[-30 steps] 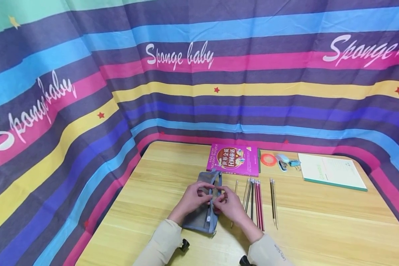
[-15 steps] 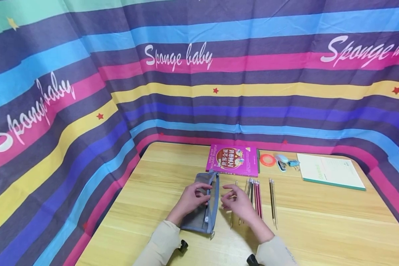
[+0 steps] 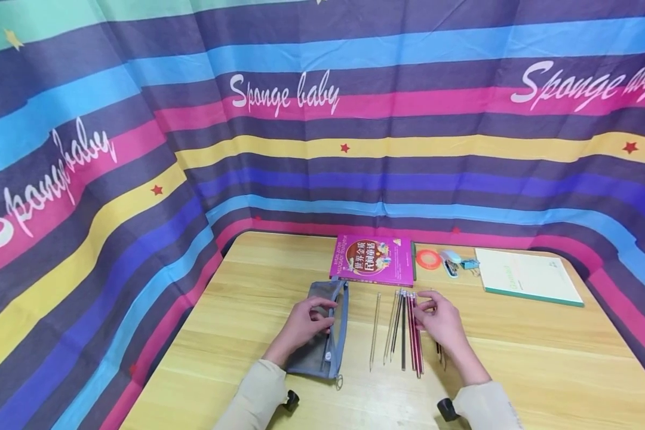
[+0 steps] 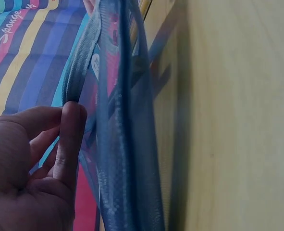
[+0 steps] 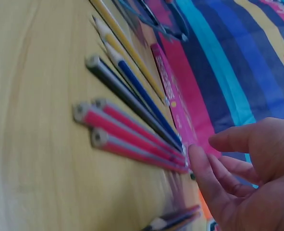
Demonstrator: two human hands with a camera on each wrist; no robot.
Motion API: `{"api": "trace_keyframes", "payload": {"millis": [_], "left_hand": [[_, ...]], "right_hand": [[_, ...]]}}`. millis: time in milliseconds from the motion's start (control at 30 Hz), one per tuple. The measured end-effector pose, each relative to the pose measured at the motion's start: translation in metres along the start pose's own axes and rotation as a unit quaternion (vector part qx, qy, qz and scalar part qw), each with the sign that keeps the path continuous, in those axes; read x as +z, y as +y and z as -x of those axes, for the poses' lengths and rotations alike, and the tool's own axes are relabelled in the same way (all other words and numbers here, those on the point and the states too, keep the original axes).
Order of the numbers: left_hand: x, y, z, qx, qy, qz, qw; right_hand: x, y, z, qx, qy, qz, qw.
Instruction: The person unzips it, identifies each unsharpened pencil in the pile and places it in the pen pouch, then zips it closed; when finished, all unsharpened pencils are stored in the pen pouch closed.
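Pinching the edge strip of a grey mesh pouch [image 3: 306, 359] between thumb and fingertip, the left hand [image 3: 300, 325] occupies the left side of the arrangement on a pale wooden table [image 3: 236, 316]. The pouch lies with its far end near a purple book [image 3: 373, 266]; a small metal ring [image 3: 339, 382] shows at its near corner. The right hand [image 3: 443, 322] hovers at the right side of three red pencils [image 3: 417, 352], thumb and forefinger parted with a gap between them; whether a fingertip touches the pencils cannot be told. Just left of these lie a dark pencil [image 3: 403, 343], blunt at its near end, and slimmer sharpened pencils [image 3: 393, 334]. One gold pencil [image 3: 374, 334] rests apart, between this group and the pouch. Further pencils [image 3: 439, 353] lie partly hidden under the right hand. Along the far edge, right of the book, are an orange ring [image 3: 427, 266], a stapler [image 3: 451, 267], a blue clip [image 3: 470, 264] and a pale notepad [image 3: 529, 278]. A striped curtain [image 3: 301, 146] hangs behind the table.
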State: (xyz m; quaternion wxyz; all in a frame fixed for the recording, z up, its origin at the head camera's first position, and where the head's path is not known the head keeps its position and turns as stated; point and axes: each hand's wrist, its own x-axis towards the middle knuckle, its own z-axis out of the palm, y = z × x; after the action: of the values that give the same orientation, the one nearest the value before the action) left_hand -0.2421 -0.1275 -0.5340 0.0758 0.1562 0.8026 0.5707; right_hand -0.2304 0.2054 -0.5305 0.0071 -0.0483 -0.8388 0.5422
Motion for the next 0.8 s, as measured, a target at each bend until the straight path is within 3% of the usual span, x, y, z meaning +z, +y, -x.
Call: {"api": "trace_keyframes", "payload": {"millis": [367, 600, 800], "left_hand": [[-0.002, -0.003, 0.001, -0.005, 0.001, -0.01, 0.9999], [-0.002, -0.003, 0.001, -0.004, -0.004, -0.011, 0.9999], [-0.002, -0.002, 0.002, -0.01, 0.002, -0.017, 0.9998]], "right_hand": [[0.002, 0.012, -0.003, 0.013, -0.011, 0.022, 1.0], [0.005, 0.013, -0.005, -0.007, 0.004, 0.081, 0.997], [0.006, 0.014, -0.006, -0.004, -0.007, 0.074, 0.997]]}}
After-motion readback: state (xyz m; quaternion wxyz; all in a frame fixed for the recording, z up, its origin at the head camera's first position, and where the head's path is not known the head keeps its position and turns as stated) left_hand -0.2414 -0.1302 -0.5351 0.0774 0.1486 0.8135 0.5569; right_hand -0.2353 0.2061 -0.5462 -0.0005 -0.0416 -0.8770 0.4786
